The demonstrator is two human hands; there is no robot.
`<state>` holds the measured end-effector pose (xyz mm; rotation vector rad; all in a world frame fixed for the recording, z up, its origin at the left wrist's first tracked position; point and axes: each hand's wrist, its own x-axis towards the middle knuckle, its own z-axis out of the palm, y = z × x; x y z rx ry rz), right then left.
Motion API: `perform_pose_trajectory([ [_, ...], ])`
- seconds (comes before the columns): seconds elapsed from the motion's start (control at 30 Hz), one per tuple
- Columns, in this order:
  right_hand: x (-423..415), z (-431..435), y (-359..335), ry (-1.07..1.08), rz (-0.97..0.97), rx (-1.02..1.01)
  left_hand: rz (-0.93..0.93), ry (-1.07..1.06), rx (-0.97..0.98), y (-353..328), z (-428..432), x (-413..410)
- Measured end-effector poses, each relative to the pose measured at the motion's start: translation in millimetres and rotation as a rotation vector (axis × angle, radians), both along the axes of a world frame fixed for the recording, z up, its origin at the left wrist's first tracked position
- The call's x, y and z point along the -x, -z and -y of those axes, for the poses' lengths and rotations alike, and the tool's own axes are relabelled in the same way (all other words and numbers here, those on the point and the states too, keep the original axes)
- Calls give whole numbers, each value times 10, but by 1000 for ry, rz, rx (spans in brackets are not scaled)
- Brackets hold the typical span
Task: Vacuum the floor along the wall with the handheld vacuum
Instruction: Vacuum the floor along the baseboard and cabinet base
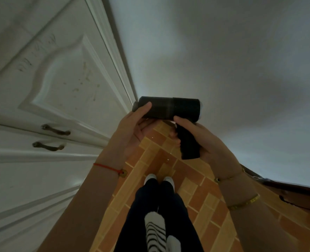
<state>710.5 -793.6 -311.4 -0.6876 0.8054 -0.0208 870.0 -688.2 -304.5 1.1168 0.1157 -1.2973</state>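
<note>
A black handheld vacuum [170, 108] is held up at chest height, its round barrel lying crosswise, above the orange brick-pattern floor [201, 193]. My right hand [201, 139] grips its pistol handle from the right. My left hand [134, 124] holds the barrel's left end, thumb on top. The pale wall [223, 60] rises ahead and to the right, meeting the floor behind the vacuum. A few small white specks lie on the floor below the vacuum.
White panelled cabinet doors [59, 79] with two dark metal handles [56, 130] stand close on the left. A dark skirting board [287, 193] runs along the wall at the right. My feet in white shoes [159, 180] stand in the narrow strip of floor.
</note>
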Motion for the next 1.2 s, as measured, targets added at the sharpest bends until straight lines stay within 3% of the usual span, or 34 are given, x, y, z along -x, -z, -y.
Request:
perform_pose_trajectory([
  [0.17, -152, 49, 901, 28, -126, 46, 90, 107, -86, 990, 64, -175],
  [0.3, -253, 105, 1747, 38, -188, 123, 313, 179, -230, 1889, 41, -362],
  [0.6, -525, 276, 3874, -17, -335, 510, 902, 350, -528, 4189, -71, -718],
  [0.87, -893, 359, 5657, -151, -326, 746, 1145, 506, -665, 6010, -283, -873],
  [1.07, -1193, 490, 6417, -269, -277, 939, 1316, 591, -706, 6791, -297, -953],
  [1.2, -1389, 506, 6773, -329, -267, 1005, 1322, 630, -734, 7197, -294, -938],
])
